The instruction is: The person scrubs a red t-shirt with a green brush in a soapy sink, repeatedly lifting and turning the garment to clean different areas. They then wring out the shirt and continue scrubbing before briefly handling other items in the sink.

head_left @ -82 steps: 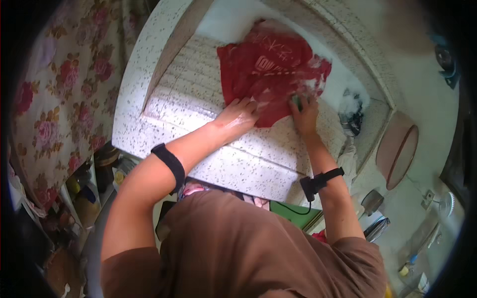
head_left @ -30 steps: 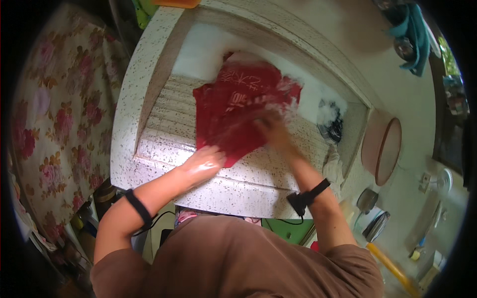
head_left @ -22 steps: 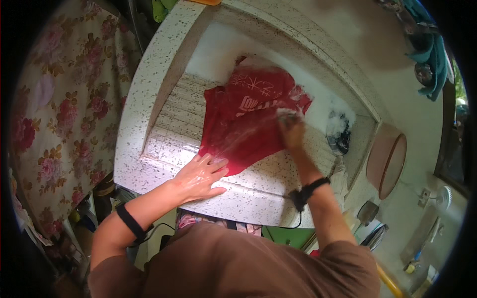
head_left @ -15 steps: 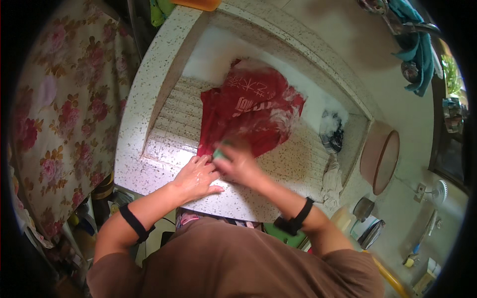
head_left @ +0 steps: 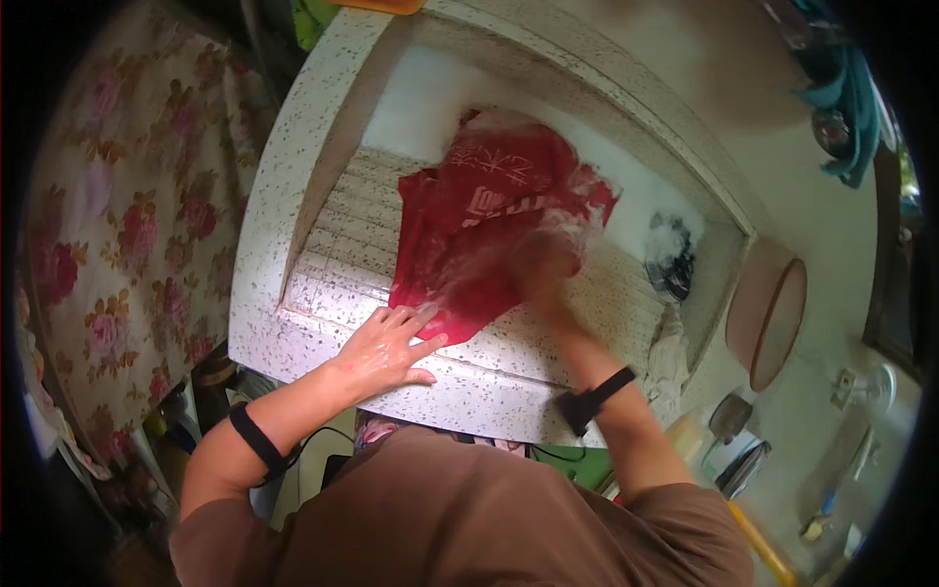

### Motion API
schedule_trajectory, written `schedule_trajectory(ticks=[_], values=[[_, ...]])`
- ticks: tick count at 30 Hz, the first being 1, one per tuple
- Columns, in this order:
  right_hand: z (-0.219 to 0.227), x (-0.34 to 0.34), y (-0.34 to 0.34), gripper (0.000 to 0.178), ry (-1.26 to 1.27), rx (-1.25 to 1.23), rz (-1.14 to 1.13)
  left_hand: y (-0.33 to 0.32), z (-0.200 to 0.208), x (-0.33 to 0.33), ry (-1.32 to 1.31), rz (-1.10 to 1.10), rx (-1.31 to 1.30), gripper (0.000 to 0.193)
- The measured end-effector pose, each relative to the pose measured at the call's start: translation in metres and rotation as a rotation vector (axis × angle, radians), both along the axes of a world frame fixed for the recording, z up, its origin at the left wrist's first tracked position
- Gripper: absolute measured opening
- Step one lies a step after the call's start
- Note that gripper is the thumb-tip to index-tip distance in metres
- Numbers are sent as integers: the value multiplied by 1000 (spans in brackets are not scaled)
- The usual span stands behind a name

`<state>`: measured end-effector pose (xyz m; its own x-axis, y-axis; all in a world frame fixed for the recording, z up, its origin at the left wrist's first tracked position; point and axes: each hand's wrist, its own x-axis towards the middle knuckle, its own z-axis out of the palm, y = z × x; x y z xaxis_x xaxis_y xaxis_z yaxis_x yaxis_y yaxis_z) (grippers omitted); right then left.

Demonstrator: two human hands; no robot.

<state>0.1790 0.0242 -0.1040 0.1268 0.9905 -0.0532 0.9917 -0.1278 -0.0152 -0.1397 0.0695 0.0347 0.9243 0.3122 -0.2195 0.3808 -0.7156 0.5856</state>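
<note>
A wet red shirt (head_left: 489, 210) with pale print and white suds lies spread over the ridged floor of a speckled stone wash basin (head_left: 256, 308). My left hand (head_left: 383, 347) lies flat and wet on the near rim, fingers stretched out and fingertips on the shirt's near edge. Over the right part of the shirt is my right hand (head_left: 543, 269), smeared by motion. Its fingers cannot be made out, and whatever they may hold is hidden.
A dark, sudsy cloth (head_left: 671, 259) and a pale, crumpled cloth (head_left: 668, 352) lie along the basin's right side. A pinkish round tub (head_left: 768, 313) stands beyond that wall. At left hangs a floral curtain (head_left: 137, 235); teal cloth (head_left: 841, 117) hangs upper right.
My right hand has moved away from my left, up and right across the shirt. The small green thing seen in it earlier no longer shows. My left hand stays on the near edge.
</note>
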Motion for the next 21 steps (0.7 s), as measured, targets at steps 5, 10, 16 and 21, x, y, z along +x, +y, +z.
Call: schedule_trajectory(ticks=[5,10,16,21], values=[[-65,114,-26,39,696,205,-388,-5,-18,33,-19,-9,137,35],[-19,127,-27,39,806,205,-600,14,-45,59,-41,586,-82,19],[117,-44,47,25,857,-168,-275,26,-52,41,239,726,-137,19],[59,-41,63,12,387,247,231,16,-47,16,180,313,79,16]])
